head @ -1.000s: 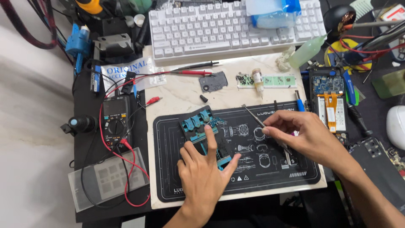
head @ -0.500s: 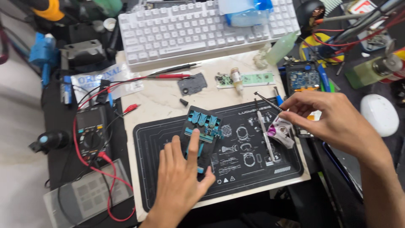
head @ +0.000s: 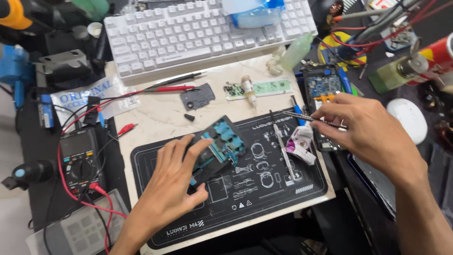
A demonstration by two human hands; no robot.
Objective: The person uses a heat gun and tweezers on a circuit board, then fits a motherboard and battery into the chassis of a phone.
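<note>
Left grip (head: 172,186) closed around black-and-teal circuit board holder (head: 218,150), right grip (head: 365,130) pinching slim metal tweezers (head: 302,116)

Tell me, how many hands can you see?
2. The left hand grips the blue-and-black holder on the black mat. The right hand holds tweezers at the mat's right edge.

Both of the person's arms are bare from the lower edge of the head view up to the fingers, with no sleeve, cuff or glove on either. The left hand (head: 172,182) has long, slim fingers with short, plain nails, and its wrist carries no watch or band. The right hand (head: 373,134) is likewise without rings, and its forearm, seen at the right edge, is uncovered all along its visible length.
</note>
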